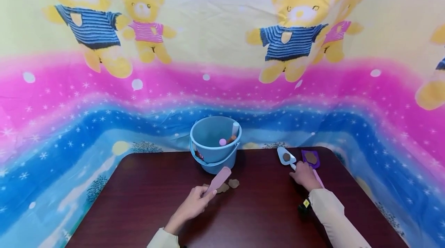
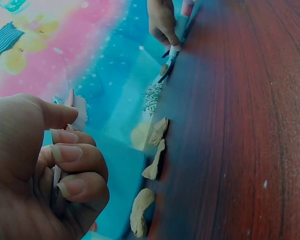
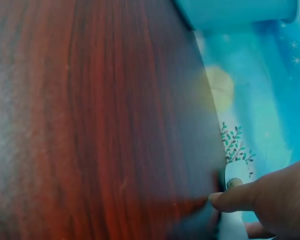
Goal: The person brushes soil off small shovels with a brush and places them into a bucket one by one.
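My left hand [image 1: 192, 201] grips a pink flat-bladed toy tool [image 1: 219, 179] by its lower end, blade tilted up before the bucket; its exact kind is unclear. Curled fingers [image 2: 72, 152] cover its handle in the left wrist view. Several tan clay-like lumps [image 1: 233, 183] lie on the table just beyond this hand. At the back right, my right hand [image 1: 306, 176] pinches the white handle of a light blue toy shovel [image 1: 282, 155], which bears a brown lump. Beside it lies a purple toy shovel [image 1: 315, 153] with another brown lump, its pink handle partly hidden by the hand.
A light blue bucket [image 1: 212, 155] stands at the table's back edge, a pink ball [image 1: 223, 142] and a white-ended stick [image 1: 235, 128] inside. The dark wood table [image 1: 146, 197] has rounded far corners. Behind hangs a bear-print cloth [image 1: 208, 47].
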{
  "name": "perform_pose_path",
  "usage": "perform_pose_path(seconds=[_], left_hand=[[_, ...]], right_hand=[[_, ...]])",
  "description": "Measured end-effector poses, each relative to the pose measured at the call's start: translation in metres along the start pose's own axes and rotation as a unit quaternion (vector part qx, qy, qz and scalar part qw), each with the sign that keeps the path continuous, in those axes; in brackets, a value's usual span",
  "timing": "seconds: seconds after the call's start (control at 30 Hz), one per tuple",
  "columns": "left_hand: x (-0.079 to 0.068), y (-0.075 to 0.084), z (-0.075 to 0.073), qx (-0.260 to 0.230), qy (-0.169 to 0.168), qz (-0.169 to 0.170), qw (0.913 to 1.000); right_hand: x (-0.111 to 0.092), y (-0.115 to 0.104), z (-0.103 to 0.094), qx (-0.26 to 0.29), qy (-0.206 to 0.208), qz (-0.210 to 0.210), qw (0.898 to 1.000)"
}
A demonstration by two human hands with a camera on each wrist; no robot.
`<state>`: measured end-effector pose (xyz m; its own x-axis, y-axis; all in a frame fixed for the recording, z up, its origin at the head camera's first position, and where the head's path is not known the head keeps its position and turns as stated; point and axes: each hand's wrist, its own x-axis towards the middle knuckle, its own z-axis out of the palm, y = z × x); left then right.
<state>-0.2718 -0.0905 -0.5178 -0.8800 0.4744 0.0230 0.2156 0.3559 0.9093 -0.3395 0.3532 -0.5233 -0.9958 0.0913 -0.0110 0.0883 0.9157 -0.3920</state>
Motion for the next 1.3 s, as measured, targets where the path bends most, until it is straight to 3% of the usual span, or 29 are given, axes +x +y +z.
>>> perform_pose_path(seconds=[0.3, 0.5, 0.83, 1.03, 1.3], left_hand=[[-0.002, 0.003, 0.003, -0.006, 0.001, -0.006, 1.0], [-0.004, 0.0, 0.007, -0.008, 0.003, -0.015, 0.9999], [-0.004, -0.004, 0.011, -0.008, 0.006, -0.013, 0.9999], [-0.004, -0.002, 0.011, -0.016, 0.005, -0.018, 0.9997], [-0.001, 0.005, 0.012, -0.018, 0.0, -0.009, 0.9998]], right_hand=[[-0.003, 0.005, -0.001, 0.072, -0.05, 0.039, 0.995], [-0.002, 0.007, 0.001, 0.079, -0.028, 0.042, 0.996], [-0.015, -0.004, -0.006, 0.098, 0.013, -0.004, 0.995], [-0.035, -0.031, -0.018, 0.11, 0.03, -0.048, 0.992], [-0.059, -0.068, -0.028, 0.124, 0.017, -0.109, 0.986]])
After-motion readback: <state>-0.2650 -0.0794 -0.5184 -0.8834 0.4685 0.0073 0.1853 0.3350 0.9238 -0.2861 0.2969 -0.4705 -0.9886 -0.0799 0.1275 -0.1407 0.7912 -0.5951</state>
